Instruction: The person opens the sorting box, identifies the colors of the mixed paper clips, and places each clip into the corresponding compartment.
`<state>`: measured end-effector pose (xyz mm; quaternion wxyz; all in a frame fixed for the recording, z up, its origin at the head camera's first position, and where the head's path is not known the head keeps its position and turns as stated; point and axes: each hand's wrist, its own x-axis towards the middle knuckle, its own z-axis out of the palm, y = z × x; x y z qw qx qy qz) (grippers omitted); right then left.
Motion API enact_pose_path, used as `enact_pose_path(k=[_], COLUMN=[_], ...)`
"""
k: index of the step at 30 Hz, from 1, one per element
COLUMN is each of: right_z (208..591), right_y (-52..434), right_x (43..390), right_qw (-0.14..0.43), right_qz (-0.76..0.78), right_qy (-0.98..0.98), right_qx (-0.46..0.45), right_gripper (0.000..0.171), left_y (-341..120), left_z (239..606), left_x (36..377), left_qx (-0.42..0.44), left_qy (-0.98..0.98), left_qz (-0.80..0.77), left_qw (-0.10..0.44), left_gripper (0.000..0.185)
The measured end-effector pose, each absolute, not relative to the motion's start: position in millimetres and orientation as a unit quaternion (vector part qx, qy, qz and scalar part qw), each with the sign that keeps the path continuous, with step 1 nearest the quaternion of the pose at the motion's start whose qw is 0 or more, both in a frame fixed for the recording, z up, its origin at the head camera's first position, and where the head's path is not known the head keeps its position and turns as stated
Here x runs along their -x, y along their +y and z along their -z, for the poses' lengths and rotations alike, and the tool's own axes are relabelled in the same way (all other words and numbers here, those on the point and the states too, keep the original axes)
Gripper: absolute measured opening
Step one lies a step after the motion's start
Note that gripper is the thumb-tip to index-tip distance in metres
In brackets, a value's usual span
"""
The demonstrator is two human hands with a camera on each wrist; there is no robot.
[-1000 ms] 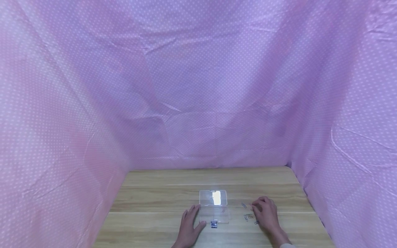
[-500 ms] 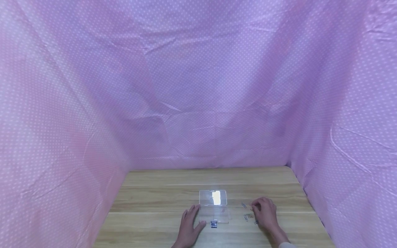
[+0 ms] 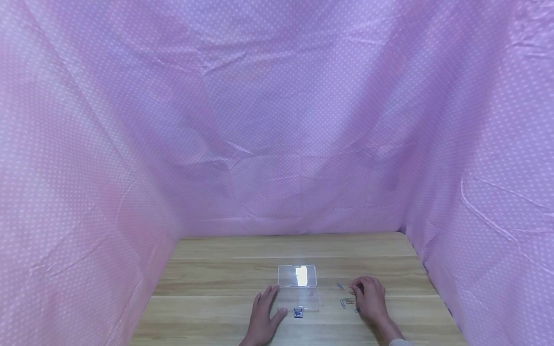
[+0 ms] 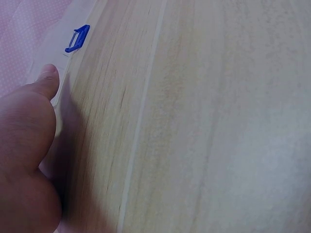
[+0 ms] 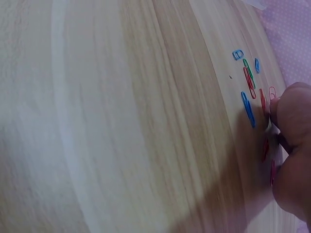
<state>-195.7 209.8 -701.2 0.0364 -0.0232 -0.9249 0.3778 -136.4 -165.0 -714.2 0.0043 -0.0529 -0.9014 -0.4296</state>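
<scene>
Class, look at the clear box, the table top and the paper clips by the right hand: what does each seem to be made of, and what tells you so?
Clear box: probably hard plastic, see-through and glossy, with a bright glare on its lid and a blue clasp.
Table top: wood or wood-look laminate, pale with streaky grain, matte.
Paper clips: likely wire with a coloured coating, red, blue and green; too small to be sure.

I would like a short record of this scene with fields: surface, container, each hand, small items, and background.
surface: light wooden table
container: clear plastic box, lid open, with a blue latch at its near edge
left hand: left hand rests flat on the table, thumb against the box's left side
right hand: right hand with curled fingers on the scattered clips; whether it pinches one cannot be told
small items: coloured paper clips, red, blue and green, loose on the table
background: pink dotted cloth
</scene>
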Motion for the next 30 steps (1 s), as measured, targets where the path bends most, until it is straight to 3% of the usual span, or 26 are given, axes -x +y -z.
enact_pose_path(k=[13,21,30], right_z=[695,689,678], right_y=[209,207,205], right_x=[193,192,187], right_qw=[0.063,0.049,0.042], right_qz=[-0.4,-0.41,-0.416], right_qy=[-0.914,-0.909,-0.907], right_qx=[0.031,0.054,0.051], right_gripper=[0.006,0.005,0.01], left_y=[-164,-163,-164], left_z=[714,717,715], left_x=[135,135,136], left_qx=[0.058,0.072,0.051], left_qy=[-0.902,-0.902,-0.899], left_qz=[0.428,0.422,0.436], left_qw=[0.011,0.052,0.008], left_gripper=[0.075,0.071,0.074])
